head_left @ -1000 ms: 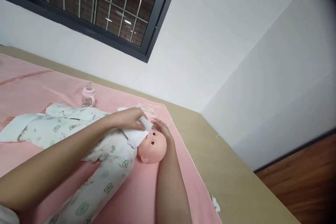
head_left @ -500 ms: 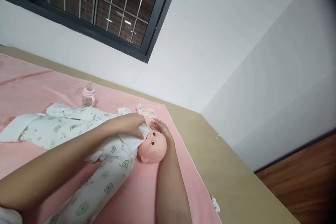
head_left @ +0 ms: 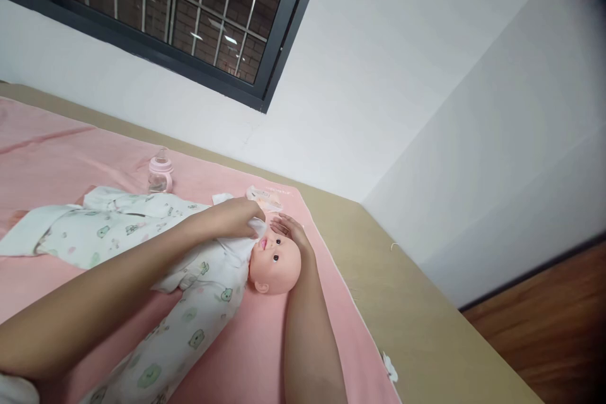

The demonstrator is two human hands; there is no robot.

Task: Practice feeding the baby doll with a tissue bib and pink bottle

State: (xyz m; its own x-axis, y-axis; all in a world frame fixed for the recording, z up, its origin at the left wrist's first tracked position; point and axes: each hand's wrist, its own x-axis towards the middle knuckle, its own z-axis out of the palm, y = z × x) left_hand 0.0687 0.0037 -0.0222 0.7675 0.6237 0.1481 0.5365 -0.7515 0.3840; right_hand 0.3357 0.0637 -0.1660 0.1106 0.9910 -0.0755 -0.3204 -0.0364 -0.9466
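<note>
On its back lies a baby doll [head_left: 279,268] in white clothes printed with green animals, its bare head toward the right. My left hand [head_left: 237,218] pinches a white cloth [head_left: 258,227] beside the doll's chin; its fingertips are partly hidden. The doll's pink mouth and both eyes show. My right hand [head_left: 291,230] curves around the far side of the head, fingers stretched out and holding nothing. Its forearm runs along the crown of the head.
A pink baby bottle [head_left: 160,175] with a handle stands behind the doll. A clear plastic packet [head_left: 264,197] lies beyond my hands. A pink sheet [head_left: 255,347] covers part of the wooden surface [head_left: 388,278]. White walls and a barred window [head_left: 189,12] rise behind.
My left hand has drawn the white cloth slightly away from the doll's face, and the mouth now shows. My right hand stays where it was.
</note>
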